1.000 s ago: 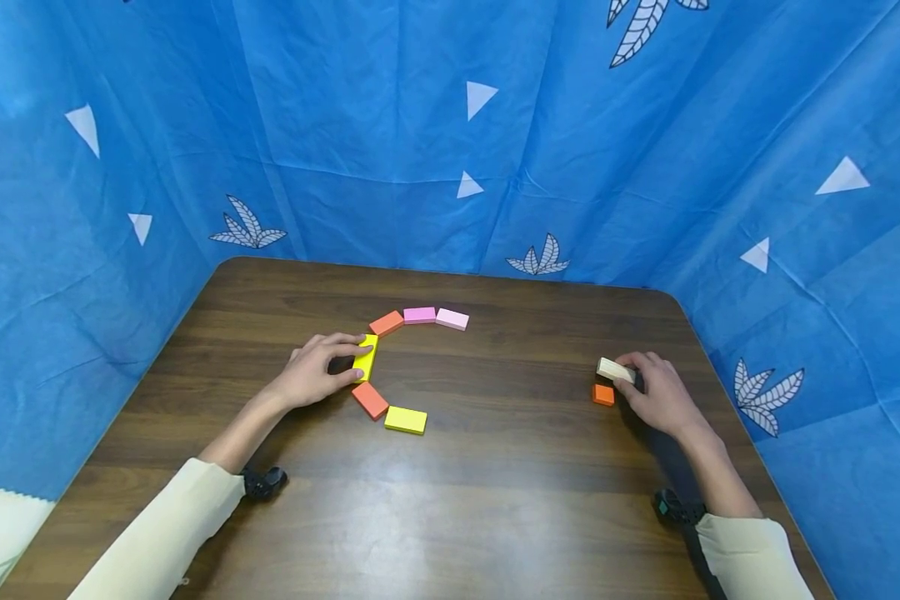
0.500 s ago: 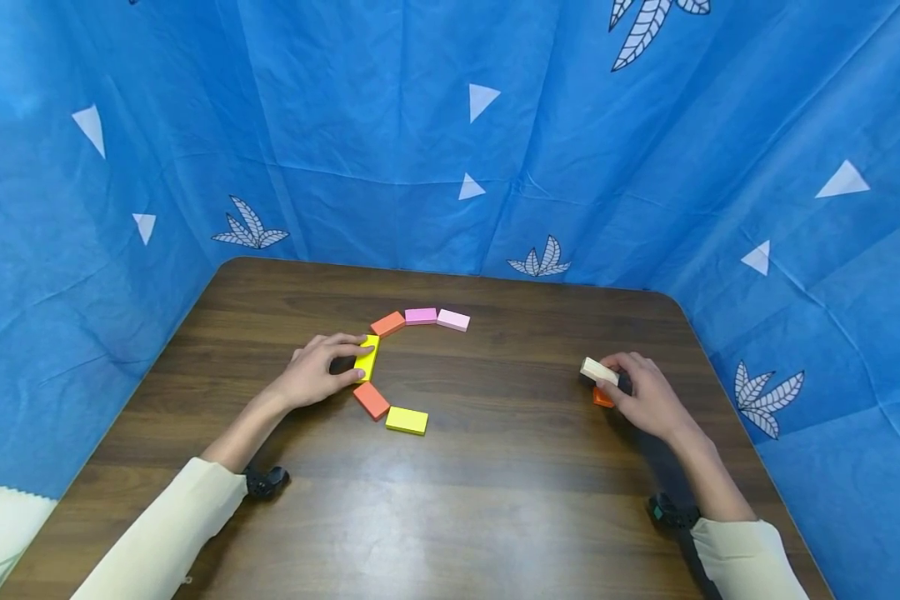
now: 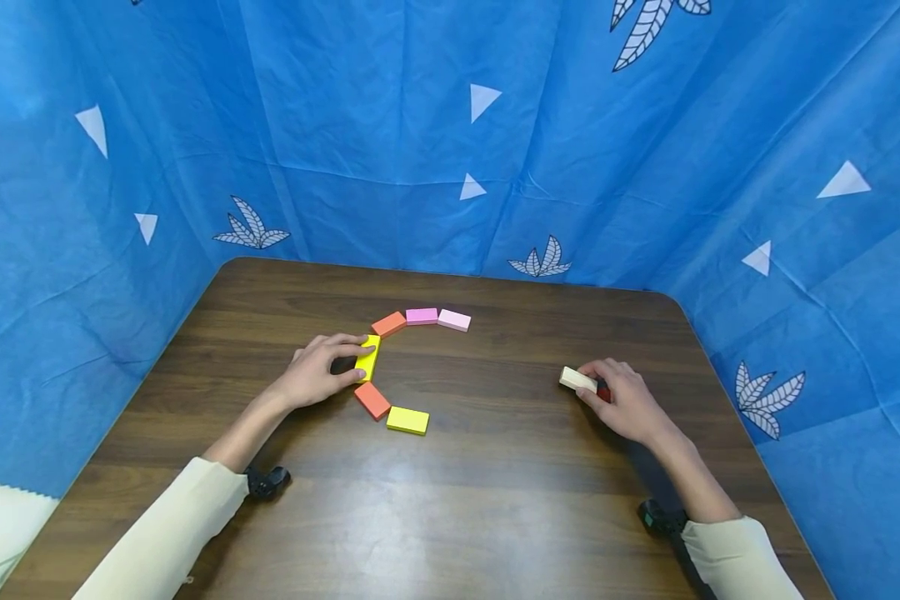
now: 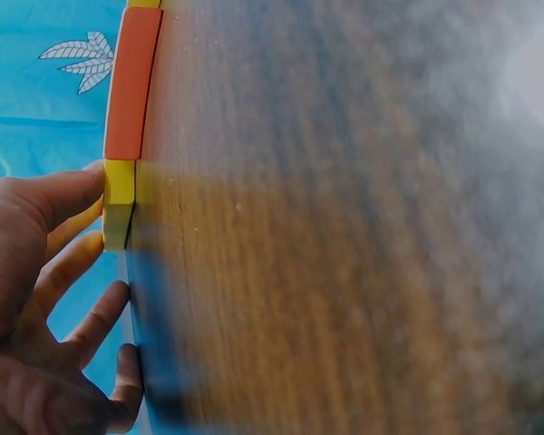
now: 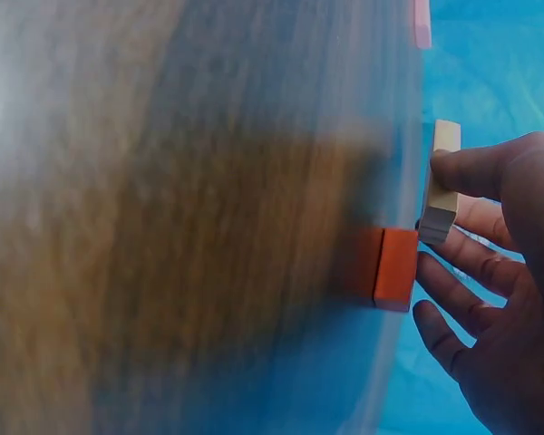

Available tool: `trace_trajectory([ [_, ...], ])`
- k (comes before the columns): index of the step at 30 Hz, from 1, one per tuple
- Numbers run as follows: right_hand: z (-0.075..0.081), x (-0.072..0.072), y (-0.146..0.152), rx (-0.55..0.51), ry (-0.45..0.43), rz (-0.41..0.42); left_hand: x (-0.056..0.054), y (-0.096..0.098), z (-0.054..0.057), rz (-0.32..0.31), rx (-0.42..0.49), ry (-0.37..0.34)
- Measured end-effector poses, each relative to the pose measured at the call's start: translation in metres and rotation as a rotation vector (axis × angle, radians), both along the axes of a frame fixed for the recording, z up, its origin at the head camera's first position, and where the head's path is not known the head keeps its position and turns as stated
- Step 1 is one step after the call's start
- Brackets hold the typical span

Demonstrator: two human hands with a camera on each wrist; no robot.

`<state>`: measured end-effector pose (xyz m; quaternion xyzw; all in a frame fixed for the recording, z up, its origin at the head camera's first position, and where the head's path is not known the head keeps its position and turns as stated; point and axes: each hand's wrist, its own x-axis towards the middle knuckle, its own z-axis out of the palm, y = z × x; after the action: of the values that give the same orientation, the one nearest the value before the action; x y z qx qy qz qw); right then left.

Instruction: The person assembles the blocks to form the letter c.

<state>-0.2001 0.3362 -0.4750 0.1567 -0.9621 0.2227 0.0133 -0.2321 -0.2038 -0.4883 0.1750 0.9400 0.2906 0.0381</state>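
On the left of the table, my left hand (image 3: pixel 318 371) holds a yellow block (image 3: pixel 369 357) lying flat, thumb toward its near end and fingers toward its far end. The left wrist view shows the thumb and fingertips against that block's side (image 4: pixel 119 204). At the right, my right hand (image 3: pixel 630 404) pinches a cream block (image 3: pixel 577 380) between thumb and fingers. In the right wrist view the cream block (image 5: pixel 444 168) is raised off the table, and an orange block (image 5: pixel 396 269) stands on the table beside the fingers. From the head view the right hand mostly covers it.
A curved row of flat blocks runs through the held yellow one: an orange block (image 3: pixel 389 323), a magenta block (image 3: pixel 422 317) and a pale pink block (image 3: pixel 454 320) beyond it, an orange-red block (image 3: pixel 372 401) and another yellow block (image 3: pixel 408 420) nearer. Blue curtains (image 3: pixel 390 167) surround the brown table (image 3: pixel 495 492).
The right hand has carried the cream block leftward, past the orange block, which it now largely hides in the head view. My left hand has stayed on the yellow block.
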Motion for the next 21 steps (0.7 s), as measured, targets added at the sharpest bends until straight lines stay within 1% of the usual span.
trace_trajectory([
  [6,-0.001,0.000,-0.012,0.014,0.006,0.047,0.000,-0.001,-0.001,-0.004,0.007,0.003],
  [13,-0.001,0.003,-0.030,0.023,0.010,0.111,0.001,-0.001,0.000,-0.011,0.007,0.007],
  [21,0.000,0.006,-0.045,0.025,0.000,0.155,0.002,0.000,0.002,-0.011,0.009,0.007],
])
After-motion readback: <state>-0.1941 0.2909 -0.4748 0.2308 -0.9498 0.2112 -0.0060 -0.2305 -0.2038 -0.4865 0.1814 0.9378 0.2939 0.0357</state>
